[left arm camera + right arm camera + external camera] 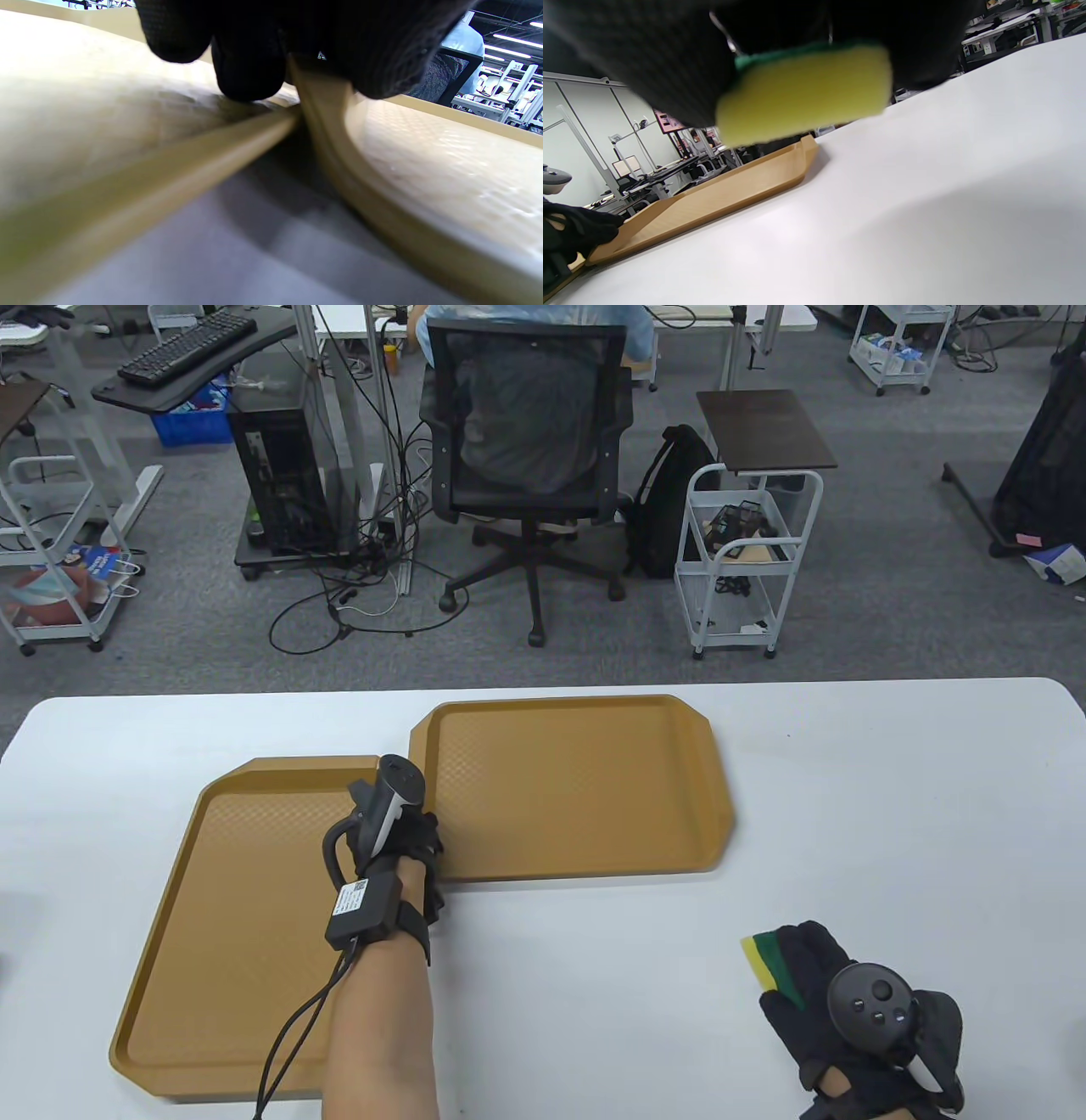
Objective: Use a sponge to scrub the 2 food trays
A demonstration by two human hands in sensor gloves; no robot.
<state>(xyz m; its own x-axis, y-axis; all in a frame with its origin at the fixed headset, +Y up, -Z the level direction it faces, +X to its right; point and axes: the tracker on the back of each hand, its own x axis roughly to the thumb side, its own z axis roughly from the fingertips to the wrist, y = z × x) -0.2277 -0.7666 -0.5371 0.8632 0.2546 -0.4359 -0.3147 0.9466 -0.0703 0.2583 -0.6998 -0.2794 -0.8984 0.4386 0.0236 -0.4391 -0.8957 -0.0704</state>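
Note:
Two brown food trays lie on the white table. The nearer tray (229,916) is at the left, and the farther tray (577,789) overlaps its right corner. My left hand (427,838) sits where they meet. In the left wrist view its fingers (248,72) pinch the farther tray's rim (322,110) beside the nearer tray (85,110). My right hand (802,963), at the front right, grips a yellow and green sponge (768,959). The sponge (806,93) hangs a little above the table, well apart from the farther tray (721,195).
The white table (891,814) stretches bare to the right of the trays. Beyond its far edge stand an office chair (530,449) with a person sitting behind it, a white cart (747,551) and a black backpack (670,500).

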